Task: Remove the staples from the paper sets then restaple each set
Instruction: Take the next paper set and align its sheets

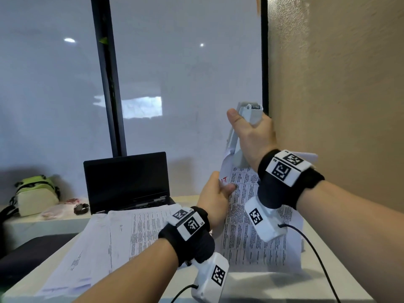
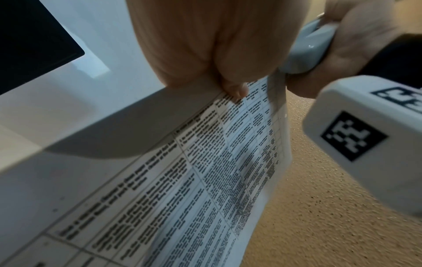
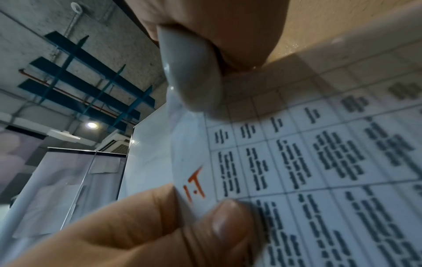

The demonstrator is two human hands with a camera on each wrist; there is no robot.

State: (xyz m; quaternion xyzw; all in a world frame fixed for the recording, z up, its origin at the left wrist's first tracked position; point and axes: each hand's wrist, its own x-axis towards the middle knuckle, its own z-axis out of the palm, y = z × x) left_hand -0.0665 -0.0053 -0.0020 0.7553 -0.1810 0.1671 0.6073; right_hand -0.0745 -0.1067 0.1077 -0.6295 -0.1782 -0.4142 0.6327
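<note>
Frosted glass partition (image 1: 175, 73) with dark frame fills the back, tan textured wall (image 1: 338, 95) on the right. White table (image 1: 262, 283) below, carrying a spread of printed paper sets (image 1: 122, 235) on its left half, overlapping each other. Open black laptop (image 1: 126, 180) stands behind the spread, screen dark. Green-and-cream backpack (image 1: 36, 194) sits on a lower ledge far left, a dark watch-like item (image 1: 81, 208) just beside it, too small to identify. One paper set (image 1: 251, 226) is held up off the table, near upright, printed table grid facing the person, red "I.T" handwritten at its top left corner (image 3: 194, 182). Grey stapler (image 1: 242, 136) points down onto the top edge of that set; its nose (image 3: 194, 81) touches the sheet near the top left corner, just above the red mark. Whether paper sits inside the stapler mouth cannot be told. Right hand (image 1: 251, 136) is wrapped around the stapler, thumb along the left side, fingers curled behind. Left hand (image 1: 215, 202) pinches the set's left edge, thumb (image 3: 230, 216) on the front face just below the red mark, fingers behind. Both wrists carry black bands with white marker-tagged camera units (image 1: 264, 219), cable trailing from each.
</note>
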